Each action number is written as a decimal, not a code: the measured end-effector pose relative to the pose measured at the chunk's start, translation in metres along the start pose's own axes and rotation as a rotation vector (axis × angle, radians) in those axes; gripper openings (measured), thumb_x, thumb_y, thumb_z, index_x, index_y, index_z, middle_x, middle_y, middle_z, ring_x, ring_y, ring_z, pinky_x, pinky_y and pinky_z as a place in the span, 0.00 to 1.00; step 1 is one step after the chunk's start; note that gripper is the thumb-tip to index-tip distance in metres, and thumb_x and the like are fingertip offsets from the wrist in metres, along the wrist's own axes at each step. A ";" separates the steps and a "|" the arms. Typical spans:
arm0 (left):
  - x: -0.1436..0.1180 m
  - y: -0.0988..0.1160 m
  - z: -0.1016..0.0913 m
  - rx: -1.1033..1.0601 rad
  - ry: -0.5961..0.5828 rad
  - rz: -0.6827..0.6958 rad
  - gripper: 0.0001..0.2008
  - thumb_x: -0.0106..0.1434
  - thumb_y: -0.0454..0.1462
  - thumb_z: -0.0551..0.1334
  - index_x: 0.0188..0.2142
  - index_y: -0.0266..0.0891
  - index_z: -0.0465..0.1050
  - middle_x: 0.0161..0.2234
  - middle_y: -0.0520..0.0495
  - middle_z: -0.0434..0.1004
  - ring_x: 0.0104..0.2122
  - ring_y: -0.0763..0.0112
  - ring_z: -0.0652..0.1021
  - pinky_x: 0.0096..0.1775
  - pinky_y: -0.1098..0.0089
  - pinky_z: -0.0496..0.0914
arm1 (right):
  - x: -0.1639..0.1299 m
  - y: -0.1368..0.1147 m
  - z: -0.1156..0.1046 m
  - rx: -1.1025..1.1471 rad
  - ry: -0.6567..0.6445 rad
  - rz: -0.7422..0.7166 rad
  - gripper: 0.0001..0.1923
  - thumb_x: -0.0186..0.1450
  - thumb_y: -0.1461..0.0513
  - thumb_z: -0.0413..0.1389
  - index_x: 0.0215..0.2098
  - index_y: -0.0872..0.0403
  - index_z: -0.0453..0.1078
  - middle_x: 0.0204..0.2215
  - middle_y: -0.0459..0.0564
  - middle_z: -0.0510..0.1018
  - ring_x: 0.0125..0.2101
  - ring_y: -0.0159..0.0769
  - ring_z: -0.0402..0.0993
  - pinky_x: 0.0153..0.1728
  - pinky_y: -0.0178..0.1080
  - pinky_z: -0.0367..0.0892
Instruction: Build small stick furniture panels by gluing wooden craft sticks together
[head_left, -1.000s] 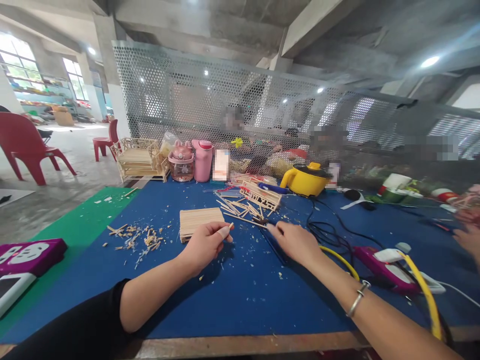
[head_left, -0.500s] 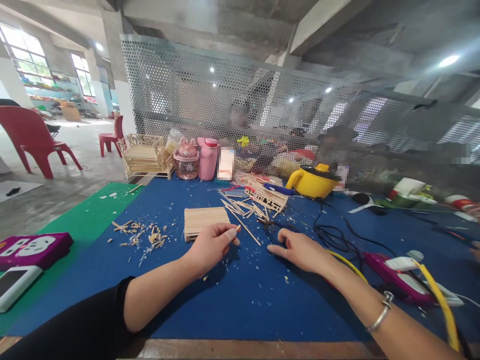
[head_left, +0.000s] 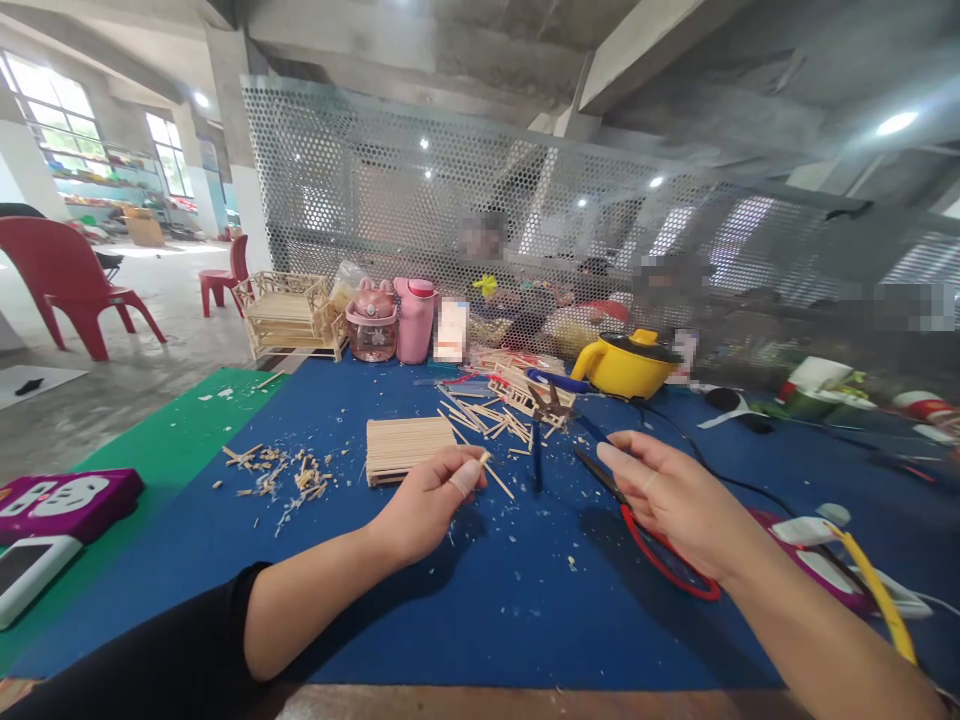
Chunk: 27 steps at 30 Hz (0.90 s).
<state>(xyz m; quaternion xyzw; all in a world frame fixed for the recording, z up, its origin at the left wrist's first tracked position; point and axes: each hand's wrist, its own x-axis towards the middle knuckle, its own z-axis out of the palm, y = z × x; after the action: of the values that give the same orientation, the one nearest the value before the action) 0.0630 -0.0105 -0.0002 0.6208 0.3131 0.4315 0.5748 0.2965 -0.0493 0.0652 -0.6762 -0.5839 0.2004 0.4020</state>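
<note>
blue tabletop (head_left: 480,600) littered with wood chips. left hand (head_left: 427,500) pinches a thin wooden stick (head_left: 491,472), light and brittle; hold mid-length. right hand (head_left: 675,495) grips stiff black-and-red pliers (head_left: 637,515) by the handles.

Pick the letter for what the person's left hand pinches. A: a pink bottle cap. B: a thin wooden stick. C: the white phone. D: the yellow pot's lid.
B: the left hand pinches a thin wooden stick between thumb and forefinger, just in front of the flat stack of sticks.
</note>
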 end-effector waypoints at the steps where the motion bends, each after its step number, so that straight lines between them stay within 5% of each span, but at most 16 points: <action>1: -0.002 0.001 0.001 0.045 -0.058 0.069 0.19 0.60 0.52 0.56 0.27 0.38 0.70 0.44 0.42 0.70 0.41 0.66 0.71 0.44 0.67 0.63 | -0.006 -0.004 0.005 0.220 -0.112 0.107 0.18 0.56 0.46 0.56 0.29 0.51 0.61 0.13 0.35 0.54 0.12 0.24 0.46 0.12 0.29 0.45; 3: -0.008 0.004 0.003 0.086 -0.204 0.130 0.19 0.62 0.51 0.54 0.28 0.38 0.70 0.48 0.42 0.67 0.48 0.63 0.68 0.51 0.64 0.59 | -0.017 -0.010 0.018 0.576 -0.277 0.249 0.21 0.54 0.47 0.59 0.25 0.51 0.56 0.14 0.33 0.50 0.13 0.21 0.41 0.12 0.27 0.41; 5: -0.013 0.005 0.007 0.029 -0.290 0.069 0.20 0.62 0.52 0.53 0.29 0.37 0.68 0.41 0.43 0.67 0.38 0.68 0.70 0.43 0.66 0.64 | -0.025 -0.012 0.032 0.791 -0.341 0.282 0.21 0.56 0.51 0.60 0.22 0.52 0.54 0.14 0.34 0.52 0.13 0.20 0.44 0.12 0.25 0.44; 8: -0.020 0.006 0.012 -0.075 -0.302 -0.002 0.21 0.62 0.53 0.53 0.29 0.36 0.65 0.30 0.52 0.61 0.24 0.79 0.62 0.29 0.73 0.60 | -0.030 -0.009 0.049 0.923 -0.419 0.216 0.09 0.53 0.62 0.62 0.28 0.52 0.64 0.26 0.41 0.71 0.26 0.25 0.68 0.27 0.28 0.65; 11: -0.023 0.007 0.015 -0.123 -0.361 -0.031 0.21 0.62 0.53 0.53 0.28 0.37 0.63 0.26 0.55 0.57 0.21 0.80 0.59 0.25 0.75 0.55 | -0.029 -0.006 0.059 1.007 -0.671 0.089 0.30 0.43 0.70 0.56 0.45 0.47 0.67 0.49 0.45 0.71 0.51 0.36 0.66 0.52 0.39 0.61; 15: -0.025 0.010 0.015 -0.080 -0.439 0.000 0.21 0.62 0.52 0.53 0.28 0.36 0.64 0.25 0.55 0.57 0.21 0.80 0.58 0.24 0.74 0.54 | -0.026 -0.011 0.063 0.956 -0.899 -0.035 0.45 0.37 0.68 0.49 0.56 0.47 0.57 0.58 0.46 0.64 0.60 0.41 0.54 0.57 0.46 0.54; 19: -0.023 0.012 0.013 -0.054 -0.376 0.078 0.20 0.64 0.49 0.53 0.28 0.35 0.68 0.28 0.51 0.63 0.26 0.77 0.64 0.30 0.74 0.61 | -0.020 -0.016 0.054 0.820 -0.756 -0.119 0.44 0.41 0.66 0.48 0.59 0.48 0.51 0.57 0.52 0.66 0.56 0.44 0.61 0.52 0.50 0.62; 22: -0.015 0.009 0.010 -0.105 -0.117 0.061 0.18 0.63 0.50 0.54 0.30 0.36 0.68 0.37 0.46 0.67 0.35 0.72 0.69 0.35 0.72 0.65 | -0.016 -0.007 0.039 0.634 -0.587 -0.213 0.43 0.46 0.66 0.48 0.61 0.46 0.47 0.57 0.52 0.65 0.57 0.45 0.61 0.53 0.53 0.61; 24: -0.008 0.005 0.007 -0.137 0.029 -0.004 0.18 0.62 0.51 0.54 0.32 0.37 0.67 0.33 0.49 0.68 0.29 0.76 0.68 0.27 0.75 0.63 | -0.017 0.002 0.031 0.357 -0.495 -0.256 0.42 0.50 0.69 0.47 0.63 0.45 0.46 0.59 0.50 0.62 0.59 0.43 0.57 0.58 0.54 0.54; 27: -0.001 0.000 0.004 -0.148 0.065 -0.024 0.17 0.62 0.50 0.55 0.37 0.38 0.67 0.24 0.56 0.63 0.18 0.81 0.58 0.20 0.78 0.54 | -0.026 0.011 0.028 -0.120 -0.422 -0.327 0.42 0.53 0.72 0.46 0.64 0.43 0.44 0.64 0.47 0.53 0.63 0.43 0.46 0.62 0.56 0.42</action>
<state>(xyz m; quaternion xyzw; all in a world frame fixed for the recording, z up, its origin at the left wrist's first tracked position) 0.0657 -0.0132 0.0001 0.5585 0.3062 0.4666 0.6137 0.2767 -0.0649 0.0349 -0.5389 -0.7670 0.2343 0.2577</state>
